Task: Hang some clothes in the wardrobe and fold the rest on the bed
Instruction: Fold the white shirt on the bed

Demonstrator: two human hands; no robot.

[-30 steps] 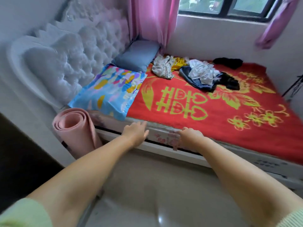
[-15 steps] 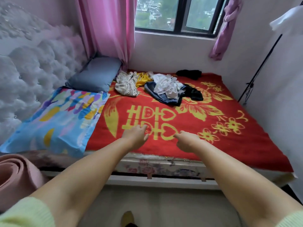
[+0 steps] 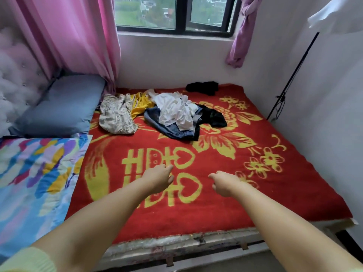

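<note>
Both my arms reach out over the red blanket (image 3: 255, 193), and my left hand (image 3: 159, 178) and right hand (image 3: 224, 183) hang above it with fingers loosely curled, holding nothing. The pile of clothes (image 3: 172, 114) lies well beyond my fingertips, near the far side of the bed under the window (image 3: 176, 14). A black garment (image 3: 204, 87) lies apart behind it.

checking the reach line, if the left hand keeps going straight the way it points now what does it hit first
Probably the dark blue garment at the near edge of the clothes pile, under the white shirt. Between the left hand and that pile only bare red blanket shows. Depth is hard to judge from this one view.
</note>
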